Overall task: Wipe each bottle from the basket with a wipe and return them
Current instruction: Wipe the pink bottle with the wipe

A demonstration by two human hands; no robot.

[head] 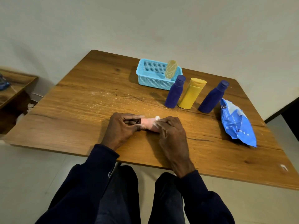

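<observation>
A small pink bottle (pixel 147 123) lies sideways between my hands near the table's front. My left hand (pixel 122 127) grips its dark-capped end with curled fingers. My right hand (pixel 169 131) holds a white wipe (pixel 157 118) against the bottle's other end, which it covers. A light blue basket (pixel 146 78) stands at the back, with a tan patterned bottle (pixel 170 69) upright in its right corner. In front of the basket stand two dark blue bottles (pixel 175 92) (pixel 213 97) with a yellow bottle (pixel 191 93) between them.
A blue wipes pack (pixel 237 123) lies at the right side of the wooden table (pixel 80 110). A low wooden shelf (pixel 14 84) stands to the left of the table. Pale specks are scattered on the tabletop behind my hands.
</observation>
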